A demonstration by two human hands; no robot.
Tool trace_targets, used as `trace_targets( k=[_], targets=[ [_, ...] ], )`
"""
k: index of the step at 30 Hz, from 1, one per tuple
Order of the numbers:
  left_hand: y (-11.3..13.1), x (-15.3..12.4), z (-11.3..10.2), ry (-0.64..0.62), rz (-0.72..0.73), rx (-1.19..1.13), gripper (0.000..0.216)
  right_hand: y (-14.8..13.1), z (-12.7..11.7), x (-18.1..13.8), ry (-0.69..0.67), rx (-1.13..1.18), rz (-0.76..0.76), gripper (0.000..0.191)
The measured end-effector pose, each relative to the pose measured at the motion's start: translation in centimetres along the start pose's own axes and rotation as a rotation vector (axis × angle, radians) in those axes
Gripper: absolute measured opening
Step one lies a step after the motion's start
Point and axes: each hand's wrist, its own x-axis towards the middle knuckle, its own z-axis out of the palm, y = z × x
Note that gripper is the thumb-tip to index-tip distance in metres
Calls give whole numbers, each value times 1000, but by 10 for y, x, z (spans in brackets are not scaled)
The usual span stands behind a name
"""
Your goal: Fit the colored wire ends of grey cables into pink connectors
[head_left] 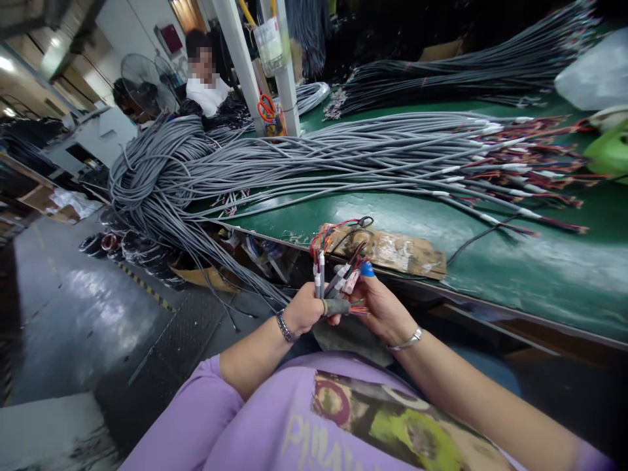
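My left hand (307, 307) is closed round several grey cables (338, 281), just in front of the bench edge. White sleeves band the cables near their ends, and thin red and black wires fan out beyond. Its thumb wears a grey covering (336, 307) beside a tuft of fine orange-red strands. My right hand (380, 304), a blue covering on one fingertip, pinches wires by a small whitish piece (351, 281). Just past both hands lies a worn wooden block (402, 254) with a dark wire loop on top.
A long bundle of grey cables (343, 154) spans the green bench (490, 261), its left end coiled and hanging over the edge. Darker cables (441, 78) lie behind. White posts (289, 78) rise from the bench. A person in white (209, 95) is beyond, near a fan (142, 78).
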Motion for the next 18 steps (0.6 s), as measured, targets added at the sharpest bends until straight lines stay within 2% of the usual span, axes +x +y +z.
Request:
trace_targets(
  k=[6, 9, 12, 15, 18],
  targets=[
    [-1, -17, -1, 48, 33, 11, 36, 1, -16, -15, -14, -32, 70, 50],
    [-8, -26, -1, 114, 88, 69, 35, 3, -20, -27, -30, -169, 112, 47],
    [-17, -30, -2, 159, 158, 140, 36, 3, -17, -34, -5, -387, 55, 38],
    [-21, -30, -4, 126, 164, 183, 34, 1, -9, -37, -6, -579, -46, 34],
    [-17, -30, -5, 44, 120, 235, 36, -1, -3, -38, -38, -649, -86, 34]
  ],
)
